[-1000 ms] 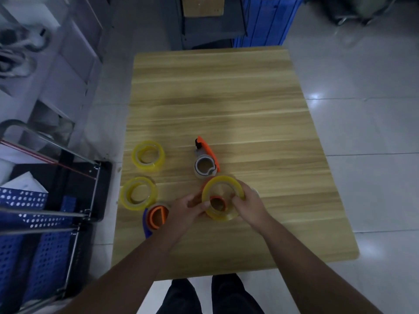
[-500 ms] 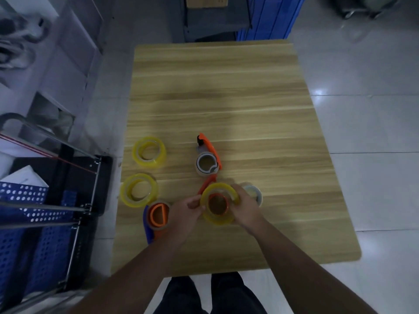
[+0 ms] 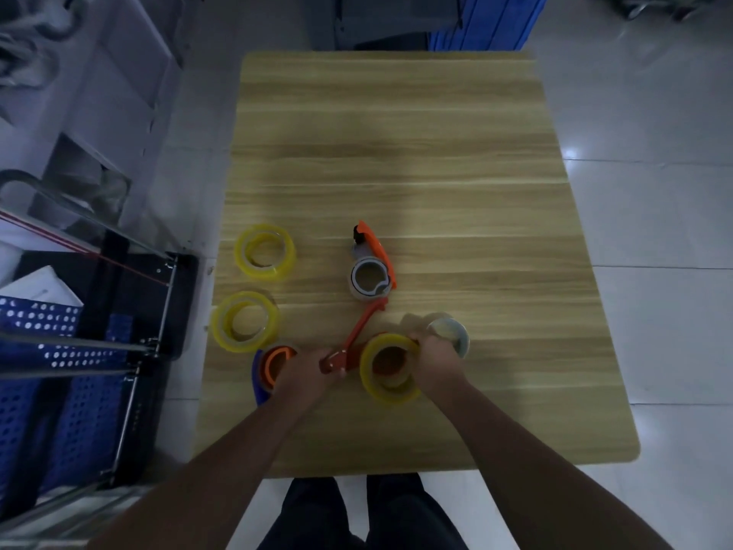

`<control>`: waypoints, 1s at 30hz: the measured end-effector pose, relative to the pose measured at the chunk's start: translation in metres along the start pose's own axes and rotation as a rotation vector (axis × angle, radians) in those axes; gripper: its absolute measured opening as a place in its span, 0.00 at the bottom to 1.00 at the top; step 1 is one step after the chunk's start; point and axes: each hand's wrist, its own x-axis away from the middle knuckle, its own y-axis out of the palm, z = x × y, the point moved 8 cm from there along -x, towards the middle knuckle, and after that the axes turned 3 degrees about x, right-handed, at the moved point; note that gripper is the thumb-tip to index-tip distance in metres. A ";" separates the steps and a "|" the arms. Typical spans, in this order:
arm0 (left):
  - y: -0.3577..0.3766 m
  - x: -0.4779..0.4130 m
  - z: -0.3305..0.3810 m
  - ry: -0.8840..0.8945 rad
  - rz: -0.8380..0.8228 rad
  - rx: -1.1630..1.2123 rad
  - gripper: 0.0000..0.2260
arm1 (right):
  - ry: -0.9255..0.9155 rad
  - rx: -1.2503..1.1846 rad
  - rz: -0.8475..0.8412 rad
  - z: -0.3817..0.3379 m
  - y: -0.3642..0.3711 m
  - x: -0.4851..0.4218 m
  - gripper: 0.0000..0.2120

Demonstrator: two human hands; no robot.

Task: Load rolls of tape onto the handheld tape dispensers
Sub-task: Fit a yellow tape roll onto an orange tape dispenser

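Note:
A yellow tape roll (image 3: pixel 390 369) sits over the hub of an orange handheld dispenser (image 3: pixel 357 335), low on the wooden table (image 3: pixel 396 152). My right hand (image 3: pixel 436 361) grips the roll's right side. My left hand (image 3: pixel 303 377) pinches the dispenser's lower end beside the roll. A second orange dispenser (image 3: pixel 373 267) carrying a near-empty grey core lies just beyond. Two spare yellow rolls lie at the left, one farther (image 3: pixel 265 252) and one nearer (image 3: pixel 245 321). A blue dispenser with an orange hub (image 3: pixel 269 367) lies partly under my left wrist.
A small pale tape core (image 3: pixel 450 333) lies behind my right hand. A metal trolley with blue perforated crates (image 3: pixel 59 351) stands left of the table. Blue crates (image 3: pixel 484 21) and a dark cabinet are beyond the far edge. My legs show below the near edge.
The roll went down onto the orange dispenser's hub. My left hand left the roll's left side and took hold of the dispenser's lower end; its long orange arm now shows.

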 end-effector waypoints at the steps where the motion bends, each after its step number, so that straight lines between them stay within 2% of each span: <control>1: 0.001 -0.001 0.001 0.018 -0.014 0.006 0.14 | 0.009 -0.013 0.012 0.000 -0.001 -0.002 0.15; 7: -0.003 -0.013 0.006 0.044 -0.082 0.033 0.15 | -0.022 0.122 0.037 -0.014 -0.009 -0.018 0.14; 11: -0.009 -0.021 0.005 0.040 -0.081 0.017 0.14 | -0.047 0.233 0.030 -0.026 -0.014 -0.024 0.13; 14: -0.012 -0.024 0.005 0.061 -0.069 -0.005 0.18 | -0.049 0.260 0.029 -0.032 -0.013 -0.027 0.12; 18: -0.012 -0.027 0.004 0.058 -0.078 -0.019 0.22 | -0.132 0.385 -0.004 -0.047 -0.013 -0.028 0.16; 24: -0.013 -0.027 0.016 0.140 -0.093 -0.074 0.21 | -0.250 0.460 -0.053 -0.057 -0.007 -0.025 0.23; 30: -0.013 -0.027 0.022 0.195 -0.057 -0.084 0.20 | -0.315 0.387 -0.128 -0.049 0.024 -0.033 0.24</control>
